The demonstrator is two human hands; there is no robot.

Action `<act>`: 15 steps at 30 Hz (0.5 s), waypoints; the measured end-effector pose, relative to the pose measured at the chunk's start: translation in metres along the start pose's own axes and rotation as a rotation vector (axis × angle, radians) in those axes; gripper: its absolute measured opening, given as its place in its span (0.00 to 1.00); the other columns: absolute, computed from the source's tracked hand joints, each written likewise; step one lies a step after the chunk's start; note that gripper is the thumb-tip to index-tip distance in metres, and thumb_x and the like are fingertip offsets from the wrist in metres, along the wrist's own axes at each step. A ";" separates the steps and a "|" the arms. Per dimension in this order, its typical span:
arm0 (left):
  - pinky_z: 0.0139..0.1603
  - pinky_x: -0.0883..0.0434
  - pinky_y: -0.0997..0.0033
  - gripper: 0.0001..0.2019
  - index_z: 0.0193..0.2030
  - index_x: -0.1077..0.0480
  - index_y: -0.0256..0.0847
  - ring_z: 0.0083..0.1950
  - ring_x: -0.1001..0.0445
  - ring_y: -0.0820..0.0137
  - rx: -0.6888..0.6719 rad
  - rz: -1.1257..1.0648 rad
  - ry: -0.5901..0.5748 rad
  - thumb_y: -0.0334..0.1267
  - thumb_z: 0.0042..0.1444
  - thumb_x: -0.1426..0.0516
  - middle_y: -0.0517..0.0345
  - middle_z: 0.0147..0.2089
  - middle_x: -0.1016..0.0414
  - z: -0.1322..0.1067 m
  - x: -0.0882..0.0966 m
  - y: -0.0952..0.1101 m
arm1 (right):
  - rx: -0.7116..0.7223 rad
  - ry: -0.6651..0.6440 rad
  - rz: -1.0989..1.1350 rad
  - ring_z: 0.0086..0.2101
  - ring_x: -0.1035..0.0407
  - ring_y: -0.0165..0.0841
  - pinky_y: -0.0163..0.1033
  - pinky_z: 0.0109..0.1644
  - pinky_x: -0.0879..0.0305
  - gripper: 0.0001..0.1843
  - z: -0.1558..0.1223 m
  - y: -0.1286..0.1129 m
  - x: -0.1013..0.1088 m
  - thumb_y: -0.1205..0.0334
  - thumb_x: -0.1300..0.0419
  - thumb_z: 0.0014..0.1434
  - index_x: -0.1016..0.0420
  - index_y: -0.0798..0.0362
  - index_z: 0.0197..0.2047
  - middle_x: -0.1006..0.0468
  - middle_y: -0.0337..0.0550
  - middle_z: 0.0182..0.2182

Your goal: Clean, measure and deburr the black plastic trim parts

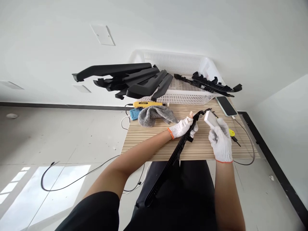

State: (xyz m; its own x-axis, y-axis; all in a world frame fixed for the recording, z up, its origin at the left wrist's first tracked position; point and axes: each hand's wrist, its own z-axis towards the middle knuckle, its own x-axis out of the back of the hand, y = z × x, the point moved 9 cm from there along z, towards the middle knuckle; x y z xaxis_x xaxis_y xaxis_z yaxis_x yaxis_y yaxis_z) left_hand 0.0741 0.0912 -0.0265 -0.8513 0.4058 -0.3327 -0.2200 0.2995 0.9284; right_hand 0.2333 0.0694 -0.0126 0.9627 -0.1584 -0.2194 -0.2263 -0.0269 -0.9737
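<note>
My left hand (183, 127), in a white glove with a bare fingertip showing, is wrapped round a long black plastic strip (168, 165) near its upper end. The strip slants from the small striped wooden table (149, 144) down across my lap. My right hand (220, 141), also gloved, grips a small white block (211, 119) and presses it against the strip's top end.
A grey cloth (156, 115), a yellow tool (146, 104) and a blue item (134, 113) lie at the table's back left. A phone (226, 106) with a cable and a yellow-handled tool (233, 134) lie on the right. Behind, a white basket (183, 77) holds several black trim parts (134, 78).
</note>
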 end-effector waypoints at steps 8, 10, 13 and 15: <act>0.24 0.33 0.74 0.42 0.53 0.31 0.37 0.23 0.34 0.76 -0.210 0.108 -0.179 0.75 0.50 0.40 0.64 0.27 0.32 -0.008 -0.015 0.024 | -0.061 -0.057 -0.033 0.24 0.37 0.24 0.31 0.25 0.44 0.16 -0.004 0.006 -0.021 0.55 0.28 0.51 0.19 0.46 0.44 0.28 0.32 0.26; 0.25 0.33 0.74 0.44 0.57 0.30 0.35 0.23 0.33 0.75 -0.203 0.155 -0.238 0.73 0.47 0.36 0.63 0.25 0.31 -0.008 -0.019 0.026 | -0.071 -0.085 -0.043 0.24 0.38 0.24 0.32 0.25 0.44 0.18 -0.003 0.009 -0.023 0.53 0.27 0.49 0.20 0.46 0.43 0.28 0.33 0.26; 0.31 0.30 0.74 0.48 0.68 0.36 0.37 0.28 0.30 0.75 -0.135 0.246 -0.247 0.59 0.45 0.28 0.60 0.32 0.25 -0.006 -0.014 0.022 | -0.006 0.048 0.002 0.25 0.37 0.24 0.33 0.27 0.41 0.20 -0.002 0.005 -0.014 0.51 0.25 0.47 0.20 0.46 0.42 0.23 0.35 0.34; 0.34 0.28 0.74 0.54 0.75 0.44 0.42 0.33 0.25 0.72 -0.084 0.299 -0.253 0.50 0.44 0.26 0.54 0.41 0.21 -0.007 -0.012 0.019 | 0.040 0.166 0.036 0.27 0.35 0.24 0.33 0.28 0.40 0.21 -0.003 0.002 -0.007 0.51 0.25 0.47 0.21 0.47 0.43 0.22 0.36 0.37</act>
State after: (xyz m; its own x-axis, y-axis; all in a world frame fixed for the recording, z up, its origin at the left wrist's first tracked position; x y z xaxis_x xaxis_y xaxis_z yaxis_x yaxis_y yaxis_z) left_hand 0.0768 0.0863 -0.0036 -0.7418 0.6673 -0.0668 -0.0275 0.0692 0.9972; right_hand 0.2261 0.0677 -0.0130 0.9157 -0.3191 -0.2442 -0.2510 0.0204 -0.9678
